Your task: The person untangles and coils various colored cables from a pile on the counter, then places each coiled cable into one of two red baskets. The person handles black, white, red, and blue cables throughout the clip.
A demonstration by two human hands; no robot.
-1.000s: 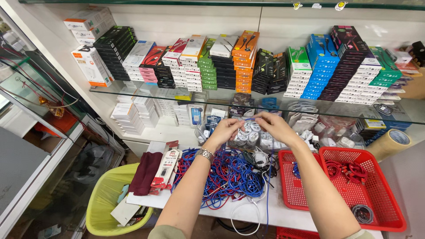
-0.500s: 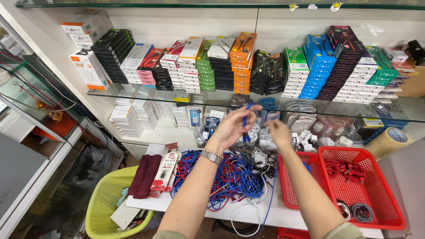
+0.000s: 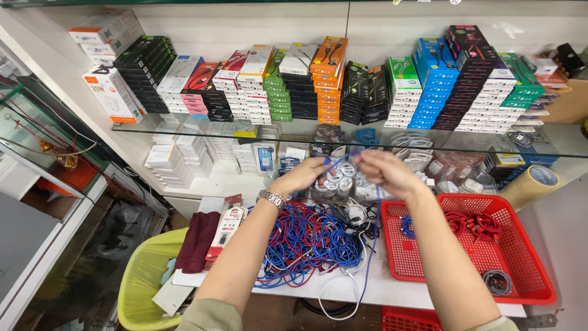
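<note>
Holding a thin blue cable (image 3: 339, 160) stretched between them, your left hand (image 3: 304, 176) and right hand (image 3: 383, 171) each pinch one end, raised above the far middle of the white table (image 3: 392, 289). Blue and red cables lie in a tangled pile (image 3: 309, 240) just below. Red basket (image 3: 517, 245) sits right, yellow bin (image 3: 142, 285) near left. Glass shelf (image 3: 196, 130) beyond carries stacked boxes: black, white, green, orange, blue. Tape roll (image 3: 531, 185) far right.

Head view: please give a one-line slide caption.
Both hands, left hand and right hand, hold a blue cable above a cable pile.
</note>
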